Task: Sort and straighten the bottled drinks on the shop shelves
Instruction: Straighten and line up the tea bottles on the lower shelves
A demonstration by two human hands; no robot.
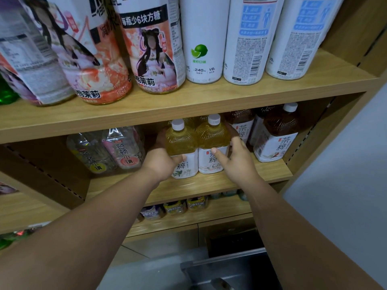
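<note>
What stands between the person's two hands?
In the head view: left yellow bottle, gripped by the left hand, and right yellow bottle, gripped by the right hand.

The left yellow tea bottle [181, 141] and the right yellow tea bottle [212, 139] stand upright and touching at the front of the middle shelf [209, 185]. Both have white caps and white labels. The left hand [161, 162] grips one, the right hand [236, 160] the other. Two brown tea bottles [278, 135] stand upright just to their right.
</note>
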